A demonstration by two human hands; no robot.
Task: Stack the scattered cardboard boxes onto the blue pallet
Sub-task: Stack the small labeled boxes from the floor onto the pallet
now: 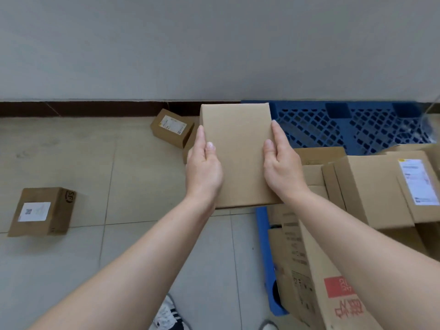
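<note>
I hold a plain cardboard box (237, 148) in the air in front of me. My left hand (203, 163) grips its left edge with the thumb on top, and my right hand (282, 165) grips its right edge the same way. The box hangs over the floor beside the left edge of the blue pallet (333, 125). Several cardboard boxes (371, 186) lie stacked on the pallet's near part. A labelled box (41, 211) sits on the floor at the left. Another labelled box (172, 127) lies near the wall, and part of a further one shows behind my left hand.
A grey wall with a dark baseboard (95, 108) runs along the back. The floor is pale tile (119, 175). A large printed box (316, 277) stands at the pallet's near left corner. My shoe (169, 315) shows at the bottom.
</note>
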